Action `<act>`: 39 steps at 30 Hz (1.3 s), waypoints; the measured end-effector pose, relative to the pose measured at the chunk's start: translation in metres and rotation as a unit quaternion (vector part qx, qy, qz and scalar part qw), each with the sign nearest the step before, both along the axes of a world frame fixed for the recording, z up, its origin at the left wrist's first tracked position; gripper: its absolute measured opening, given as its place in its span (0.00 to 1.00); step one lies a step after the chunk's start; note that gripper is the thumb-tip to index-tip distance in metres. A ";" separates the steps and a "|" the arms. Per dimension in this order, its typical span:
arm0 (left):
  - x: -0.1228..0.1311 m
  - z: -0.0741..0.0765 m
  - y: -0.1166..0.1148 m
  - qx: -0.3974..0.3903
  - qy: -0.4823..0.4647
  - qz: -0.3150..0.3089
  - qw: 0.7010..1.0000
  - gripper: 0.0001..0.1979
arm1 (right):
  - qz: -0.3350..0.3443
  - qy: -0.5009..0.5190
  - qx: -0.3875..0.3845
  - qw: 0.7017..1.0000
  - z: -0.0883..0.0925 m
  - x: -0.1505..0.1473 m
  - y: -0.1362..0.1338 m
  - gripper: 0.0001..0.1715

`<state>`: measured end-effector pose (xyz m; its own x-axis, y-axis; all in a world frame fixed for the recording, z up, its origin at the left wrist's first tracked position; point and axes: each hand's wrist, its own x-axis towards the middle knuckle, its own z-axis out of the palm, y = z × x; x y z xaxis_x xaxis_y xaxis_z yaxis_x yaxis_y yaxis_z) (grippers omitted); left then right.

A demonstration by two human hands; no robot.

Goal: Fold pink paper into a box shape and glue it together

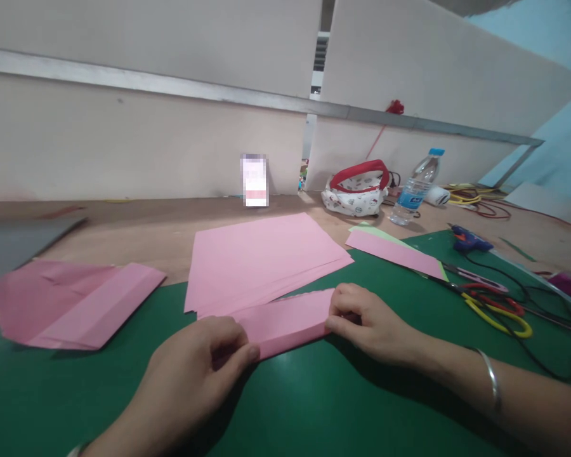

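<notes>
A folded strip of pink paper [288, 320] lies between my hands over the green mat [285, 412]. My left hand [204, 362] pinches its left end between thumb and fingers. At the right end, my right hand [366, 320] grips the strip the same way. A narrow fold runs along the near edge of the strip. Just behind it rests a stack of pink sheets [257, 254]. Farther left sits a folded pink paper piece [109, 304], its left part partly opened out.
At right are a pink strip on green paper [394, 251], scissors with yellow handles [502, 320] and a blue glue gun [471, 240]. Behind stand a water bottle [413, 193], a white pouch with red trim [354, 197] and a blurred upright screen [255, 181] against the wall board.
</notes>
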<state>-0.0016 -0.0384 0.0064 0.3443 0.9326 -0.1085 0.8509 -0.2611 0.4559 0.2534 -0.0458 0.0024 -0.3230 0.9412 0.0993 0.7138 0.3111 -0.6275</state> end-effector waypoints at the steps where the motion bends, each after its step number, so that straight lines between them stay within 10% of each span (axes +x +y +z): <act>1: 0.000 0.000 0.000 -0.003 -0.001 -0.002 1.000 0.18 | 0.001 0.004 0.001 1.000 0.000 0.000 0.000 0.11; 39: 0.005 -0.001 -0.002 0.052 0.092 0.026 0.994 0.22 | -0.005 -0.043 0.038 0.998 0.001 -0.004 -0.006 0.12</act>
<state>0.0033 -0.0406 0.0058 0.2791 0.9578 -0.0681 0.9310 -0.2525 0.2635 0.2491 -0.0515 0.0037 -0.3237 0.9354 0.1423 0.7677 0.3475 -0.5383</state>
